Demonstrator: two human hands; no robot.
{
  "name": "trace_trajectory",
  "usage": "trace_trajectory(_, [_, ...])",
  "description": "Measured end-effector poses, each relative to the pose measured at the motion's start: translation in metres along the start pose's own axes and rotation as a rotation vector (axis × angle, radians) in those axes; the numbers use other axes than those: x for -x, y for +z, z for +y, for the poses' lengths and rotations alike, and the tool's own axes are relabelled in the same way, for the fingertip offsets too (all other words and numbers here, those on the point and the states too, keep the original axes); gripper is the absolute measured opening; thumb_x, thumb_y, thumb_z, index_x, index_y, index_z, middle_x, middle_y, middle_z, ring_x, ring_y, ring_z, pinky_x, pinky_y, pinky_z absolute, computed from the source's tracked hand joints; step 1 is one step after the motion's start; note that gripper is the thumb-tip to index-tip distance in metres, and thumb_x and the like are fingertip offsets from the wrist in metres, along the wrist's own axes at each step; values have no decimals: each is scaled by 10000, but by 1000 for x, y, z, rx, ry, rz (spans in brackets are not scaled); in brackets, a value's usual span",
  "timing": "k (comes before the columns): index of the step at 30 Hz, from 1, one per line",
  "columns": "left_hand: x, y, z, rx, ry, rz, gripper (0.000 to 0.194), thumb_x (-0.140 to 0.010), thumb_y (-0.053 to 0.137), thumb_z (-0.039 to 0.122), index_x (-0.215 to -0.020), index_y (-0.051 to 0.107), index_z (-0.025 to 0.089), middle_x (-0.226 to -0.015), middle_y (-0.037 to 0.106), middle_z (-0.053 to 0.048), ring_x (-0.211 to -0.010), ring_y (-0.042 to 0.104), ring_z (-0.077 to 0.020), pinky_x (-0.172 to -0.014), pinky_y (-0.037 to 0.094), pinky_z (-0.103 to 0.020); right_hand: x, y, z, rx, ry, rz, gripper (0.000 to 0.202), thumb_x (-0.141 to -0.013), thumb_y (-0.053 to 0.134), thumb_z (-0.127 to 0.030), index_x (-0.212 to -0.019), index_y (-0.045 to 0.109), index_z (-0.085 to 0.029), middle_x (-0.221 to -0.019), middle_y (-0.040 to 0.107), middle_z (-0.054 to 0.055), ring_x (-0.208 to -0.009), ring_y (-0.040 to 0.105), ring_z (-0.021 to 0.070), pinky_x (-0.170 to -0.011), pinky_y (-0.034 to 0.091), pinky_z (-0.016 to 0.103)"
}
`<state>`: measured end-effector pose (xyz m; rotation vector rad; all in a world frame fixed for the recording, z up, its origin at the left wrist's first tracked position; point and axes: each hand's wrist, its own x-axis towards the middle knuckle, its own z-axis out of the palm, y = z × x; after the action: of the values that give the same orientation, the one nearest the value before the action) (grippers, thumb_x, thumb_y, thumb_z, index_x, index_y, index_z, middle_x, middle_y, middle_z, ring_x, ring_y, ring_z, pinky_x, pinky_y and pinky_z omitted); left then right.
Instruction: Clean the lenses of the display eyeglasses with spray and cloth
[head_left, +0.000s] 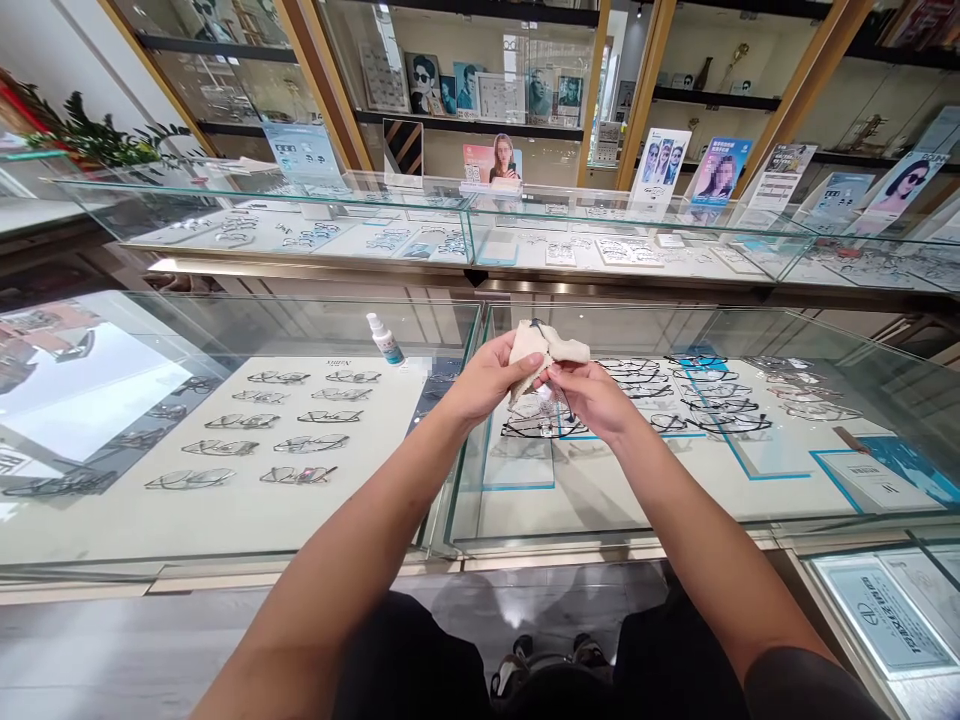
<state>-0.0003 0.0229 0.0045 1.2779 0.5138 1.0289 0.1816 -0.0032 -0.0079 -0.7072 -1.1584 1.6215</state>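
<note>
Above the glass counter, my left hand (pixel 484 382) is closed on a cream cleaning cloth (pixel 529 350), its thumb pressed over the folds. My right hand (pixel 598 402) meets it from the right, fingertips pinched on a pair of glasses (pixel 568 403) that the cloth mostly wraps. Only a thin dark arm below the fingers and a dark bit at the cloth's top show; the lenses are hidden. One flap of cloth hangs over my right fingers. A white spray bottle (pixel 385 340) stands upright on the counter, left of my hands.
Under the glass of the near counter (pixel 600 535) lie rows of glasses (pixel 319 415) on both sides. A second display case (pixel 330 265) runs behind it, with poster cards (pixel 660 165) on top. A framed certificate (pixel 881 615) lies at the lower right.
</note>
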Motion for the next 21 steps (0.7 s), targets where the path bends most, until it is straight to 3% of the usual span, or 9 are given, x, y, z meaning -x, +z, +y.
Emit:
trace_trajectory(5, [0, 13, -11, 1, 116, 190, 495, -788, 916, 555, -895, 620, 172, -608, 597, 46, -492, 479, -69, -507, 386, -209, -1, 1, 8, 93, -31, 14, 324, -736, 938, -468, -897, 820, -212, -859, 785, 33, -786, 586, 161, -725, 398, 324])
trace_trajectory(9, [-1, 16, -14, 6, 124, 248, 533, -837, 826, 668, -827, 604, 184, -569, 557, 48, -451, 440, -69, -464, 330, -212, -2, 2, 11, 139, -47, 23, 309, -744, 923, -454, -899, 825, -205, -860, 796, 38, -853, 624, 181, -775, 409, 329])
trace_trajectory(13, [-3, 2, -4, 33, 43, 129, 556, -842, 807, 695, -797, 630, 170, -606, 622, -3, -529, 562, -112, -538, 454, -237, -1, 0, 8, 125, -54, 22, 292, -763, 903, -463, -888, 828, -210, -878, 802, 42, -841, 625, 183, -768, 401, 334])
trace_trajectory(17, [-2, -14, 10, -7, -41, -94, 437, -830, 893, 509, -979, 705, 144, -804, 734, -66, -730, 695, -164, -687, 540, -264, -1, -2, 3, 93, -45, 54, 318, -732, 913, -497, -810, 815, -205, -867, 782, 53, -838, 627, 191, -783, 431, 347])
trace_trajectory(19, [0, -15, 13, -56, -25, -108, 458, -810, 924, 447, -1081, 695, 157, -836, 743, -58, -727, 690, -156, -656, 511, -245, -2, -1, 2, 71, -28, 57, 334, -707, 927, -500, -798, 811, -201, -851, 772, 56, -846, 637, 197, -789, 446, 351])
trace_trajectory(21, [1, -10, 11, -104, 21, -66, 469, -788, 943, 438, -1059, 673, 167, -791, 729, -35, -665, 653, -136, -609, 474, -231, -1, 0, 3, 46, -14, 50, 338, -685, 943, -487, -817, 809, -206, -837, 768, 52, -852, 642, 201, -775, 448, 348])
